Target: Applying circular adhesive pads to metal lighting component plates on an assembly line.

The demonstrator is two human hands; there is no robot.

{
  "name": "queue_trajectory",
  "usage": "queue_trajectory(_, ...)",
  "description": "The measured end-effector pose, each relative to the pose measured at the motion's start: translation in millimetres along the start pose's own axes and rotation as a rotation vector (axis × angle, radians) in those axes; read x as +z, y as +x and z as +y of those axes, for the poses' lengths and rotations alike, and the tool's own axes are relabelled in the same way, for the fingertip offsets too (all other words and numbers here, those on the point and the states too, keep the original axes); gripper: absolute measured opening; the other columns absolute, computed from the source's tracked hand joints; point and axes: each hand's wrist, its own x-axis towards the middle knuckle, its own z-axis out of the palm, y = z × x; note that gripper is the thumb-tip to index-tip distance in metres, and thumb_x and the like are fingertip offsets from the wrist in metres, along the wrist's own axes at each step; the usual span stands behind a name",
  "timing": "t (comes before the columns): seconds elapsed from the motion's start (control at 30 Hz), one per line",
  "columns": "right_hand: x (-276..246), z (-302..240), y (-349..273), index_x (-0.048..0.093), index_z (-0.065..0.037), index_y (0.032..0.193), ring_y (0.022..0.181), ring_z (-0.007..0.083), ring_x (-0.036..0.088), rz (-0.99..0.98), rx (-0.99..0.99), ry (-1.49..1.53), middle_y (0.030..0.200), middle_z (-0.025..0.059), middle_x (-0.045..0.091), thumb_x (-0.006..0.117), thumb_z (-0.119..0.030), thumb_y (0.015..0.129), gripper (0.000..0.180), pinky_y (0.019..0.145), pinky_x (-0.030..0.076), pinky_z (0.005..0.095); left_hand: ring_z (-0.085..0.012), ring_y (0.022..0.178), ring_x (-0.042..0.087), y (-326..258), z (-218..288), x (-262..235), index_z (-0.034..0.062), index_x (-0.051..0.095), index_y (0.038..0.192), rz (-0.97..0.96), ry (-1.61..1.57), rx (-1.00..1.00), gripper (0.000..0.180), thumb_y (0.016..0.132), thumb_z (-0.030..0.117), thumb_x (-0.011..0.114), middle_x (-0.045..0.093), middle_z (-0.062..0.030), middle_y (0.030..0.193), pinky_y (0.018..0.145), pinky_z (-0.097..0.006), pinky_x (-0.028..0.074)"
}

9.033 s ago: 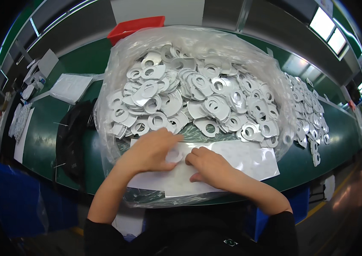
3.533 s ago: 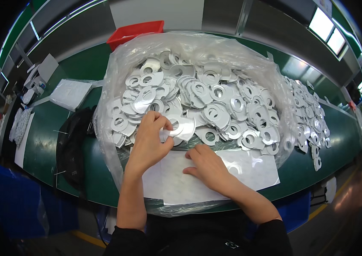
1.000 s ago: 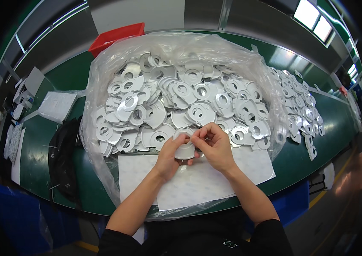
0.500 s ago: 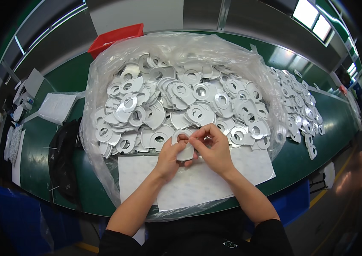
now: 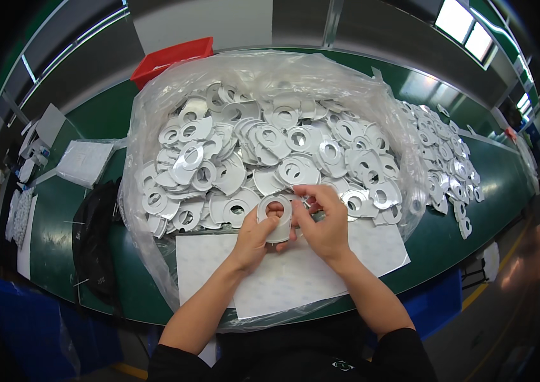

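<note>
My left hand [image 5: 252,240] grips a silver metal plate [image 5: 283,231] with a raised ring around a round hole. Its thumb lies over the plate's face by the hole, and the other fingers pass behind. Just off the plate's right edge is my right hand [image 5: 326,224], its fingers bent and thumb close to the index finger. Whatever may lie between those fingertips is too small to make out. Beyond both hands, a heap of similar silver plates [image 5: 295,170] fills a large clear plastic bag [image 5: 146,121]. White sheets [image 5: 295,280] lie beneath my hands.
More silver plates [image 5: 448,156] are spread on the green table [image 5: 467,239] at the right. A red bin [image 5: 174,58] stands behind the bag. On the left are a black cloth-like item [image 5: 95,245] and a plastic-wrapped white stack [image 5: 84,160]. Blue bins [image 5: 439,305] sit below the table edge.
My right fingers have shifted slightly right, off the plate's face. The plate in my left hand has turned a little, so its ring and hole show more fully.
</note>
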Motion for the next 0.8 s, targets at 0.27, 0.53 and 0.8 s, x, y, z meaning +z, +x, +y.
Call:
queue_trajectory(0.27, -6, 1, 2, 0.063, 0.006, 0.097, 0.055, 0.0085, 0.058, -0.254, 0.559, 0.547, 0.07, 0.0057, 0.061, 0.06, -0.006, 0.086, 0.016, 0.047, 0.046, 0.0221, -0.0168, 0.076, 0.059, -2, 1, 5, 0.0012, 0.045, 0.118, -0.015, 0.039, -0.013, 0.032, 0.09, 0.017, 0.045, 0.058, -0.011, 0.095, 0.053, -0.027, 0.044)
queue_trajectory(0.53, -6, 0, -1, 0.059, 0.002, 0.08, 0.051, 0.0063, 0.056, -0.203, 0.542, 0.457, 0.067, 0.003, 0.061, 0.062, -0.006, 0.084, 0.01, 0.041, 0.043, 0.02, -0.0153, 0.071, 0.056, 0, -5, 5, 0.0015, 0.045, 0.119, -0.14, 0.105, -0.031, 0.035, 0.094, 0.025, 0.041, 0.06, -0.0129, 0.087, 0.054, -0.026, 0.042)
queue_trajectory(0.8, -7, -7, -1, 0.053, -0.004, 0.067, 0.047, 0.0054, 0.05, -0.222, 0.538, 0.087, 0.058, 0.0013, 0.057, 0.072, -0.018, 0.079, 0.027, 0.041, 0.038, 0.0207, -0.0149, 0.067, 0.056, -2, -6, 3, 0.0052, 0.048, 0.114, -0.19, 0.103, -0.11, 0.092, 0.08, 0.08, 0.007, 0.061, -0.0113, 0.082, 0.051, -0.024, 0.038)
